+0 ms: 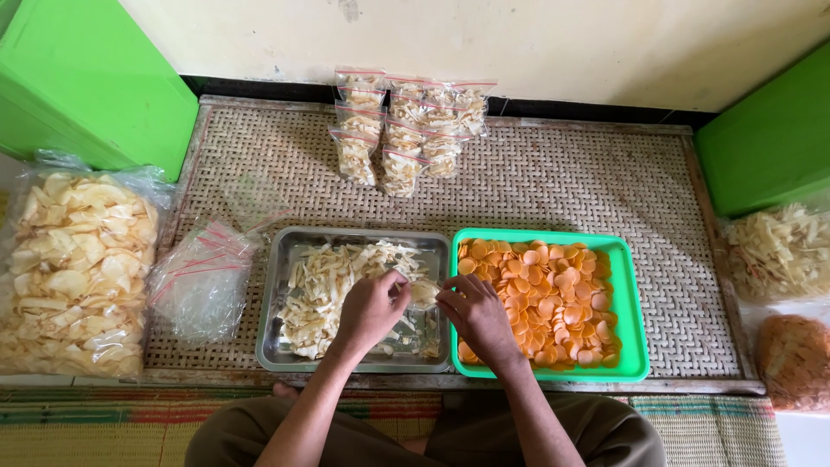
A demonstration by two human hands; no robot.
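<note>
My left hand (pixel 370 309) hovers over a metal tray (pixel 275 303) of pale strip-shaped crackers (pixel 320 285), its fingers pinched at the mouth of a small clear bag (pixel 424 294) partly filled with crackers. My right hand (pixel 474 316) grips the other side of that bag, above the seam between the metal tray and a green tray (pixel 635 337) full of round orange crackers (pixel 558 298). Both hands hold the bag between them.
Several filled, sealed small bags (pixel 406 130) lie at the back of the woven mat (pixel 562 182). A pile of empty clear bags (pixel 201 281) and a big sack of pale chips (pixel 73 272) sit left. More cracker sacks (pixel 778 251) lie right. Green boxes (pixel 86 78) flank the mat.
</note>
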